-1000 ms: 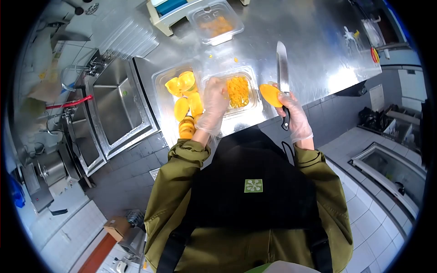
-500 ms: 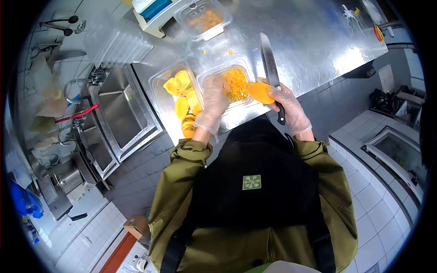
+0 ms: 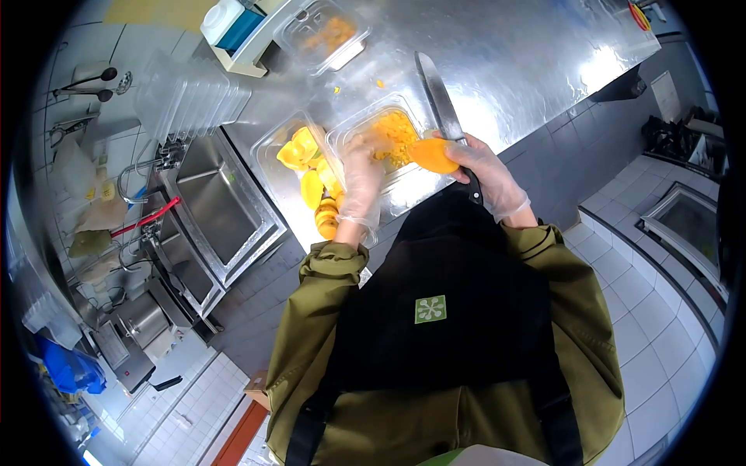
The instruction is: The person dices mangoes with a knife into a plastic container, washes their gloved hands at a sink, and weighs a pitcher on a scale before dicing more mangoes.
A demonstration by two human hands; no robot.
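Note:
My right hand, in a clear plastic glove, grips an orange mango half, thumb on top. A kitchen knife with a black handle passes through the same hand, blade pointing away from me. My left hand, also gloved, is over the left side of a clear container of diced mango; its fingertips are blurred. Beside it, a second clear tray holds mango pieces, some resembling hollowed skins, with more stacked pieces near its front.
A lidded-looking clear container with orange pieces stands farther back on the steel counter. Two small orange scraps lie on the metal. At left are a steel sink and stacked clear containers. A white bottle stands at the back.
The view has shifted slightly, moving the counter items a little left. Both hands keep nearly the same places, with the mango half and knife still in my right hand.

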